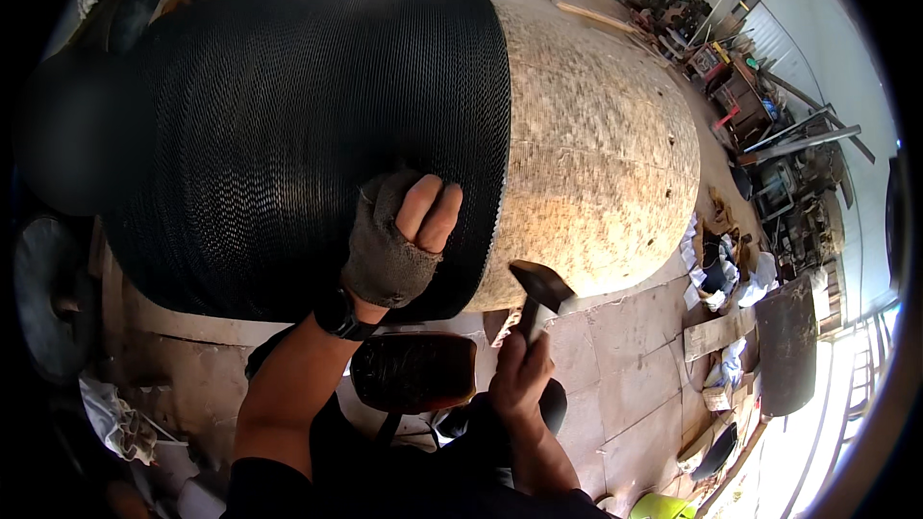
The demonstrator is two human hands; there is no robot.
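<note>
Black banding [288, 115] covers the drum [596, 154] at centre-left; right of centre it is bare. Left hand [396, 245] curls over the banding, any pinch hidden; right hand [522, 377] grips a hammer [542, 286].

No lettering (or number) can be read.

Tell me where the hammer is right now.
In the head view, right of centre: the right hand grips the hammer, its head overlapping the lower edge of the pale curved surface, just right of the black covering.
</note>
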